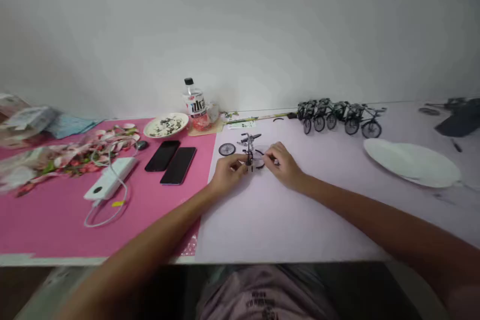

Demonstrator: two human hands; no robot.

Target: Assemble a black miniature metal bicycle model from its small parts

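**A half-built toy bicycle being held between two hands on a pale table**

A toy bicycle [250,152], small and dark with its handlebars up, is being steadied upright on the pale table [285,220], near the middle and just right of a pink mat [56,215]. The left hand [228,171] is being kept nearly closed, its fingertips pinching the low part of the frame. The right hand [285,162] is being held curled against the other side, fingertips drawn together. Whether a small part is being gripped there cannot be told. A loose wheel [226,149] is lying flat just left of the frame.

The toy is being judged light, stiff and thin-limbed. It looks easily bent or tipped, and smooth enough to slip. The sturdier frame near the base seems the safest place to hold it, not the handlebars or wheel rims.

A row of finished toy bicycles [339,117] is standing further back on the right, with a white plate [412,162] nearer. On the mat two dark phones [170,160], a white power bank [110,178] and a dish [166,125] are lying.

A bottle [195,105] is showing a label with large dark letters, too blurred to be read. Print on the shirt at the bottom edge is also unreadable.
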